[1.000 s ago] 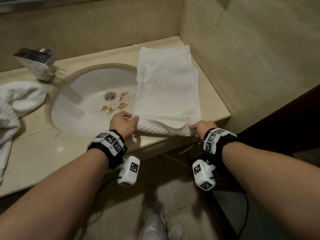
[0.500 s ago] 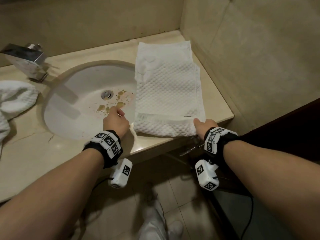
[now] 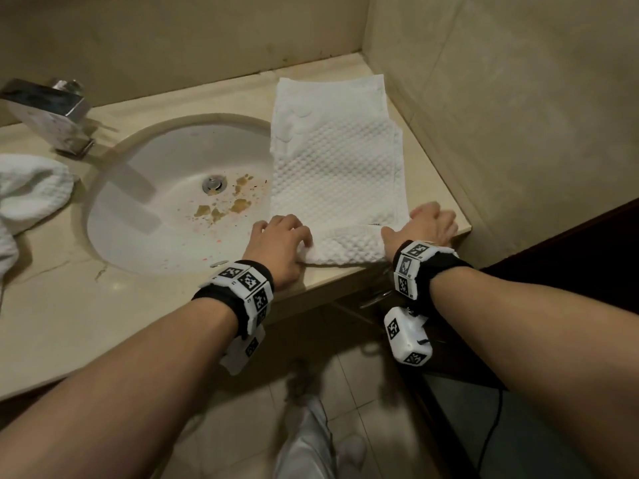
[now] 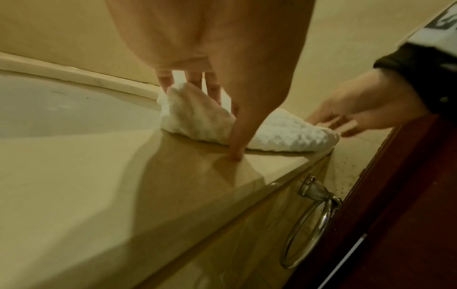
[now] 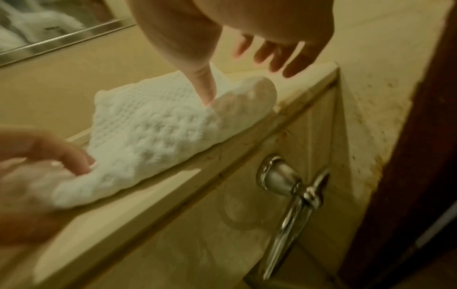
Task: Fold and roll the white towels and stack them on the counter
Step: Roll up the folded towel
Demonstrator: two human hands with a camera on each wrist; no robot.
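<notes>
A white waffle towel [image 3: 335, 174] lies folded lengthwise on the beige counter [image 3: 69, 305], right of the sink. Its near end is turned over into a short roll [image 3: 345, 245] by the front edge. My left hand [image 3: 280, 236] grips the roll's left end, with fingers [image 4: 212, 91] curled over the back and the thumb [image 4: 237, 148] down in front on the counter. At the roll's right end my right hand [image 3: 428, 224] presses its thumb [image 5: 205, 88] into the roll [image 5: 153, 127]. Its fingers [image 5: 279, 56] spread loosely beyond it.
A second white towel [image 3: 24, 195] lies crumpled on the counter at far left. The stained sink [image 3: 145, 202] and a chrome faucet [image 3: 48, 112] lie to the left of the folded towel. A tiled wall [image 3: 518, 133] bounds the counter's right. A metal towel ring [image 4: 309, 224] hangs below the edge.
Both hands have turned the towel's near end, which hung over the counter edge, up and away from me into a roll. They now sit on top of it, farther from the edge.
</notes>
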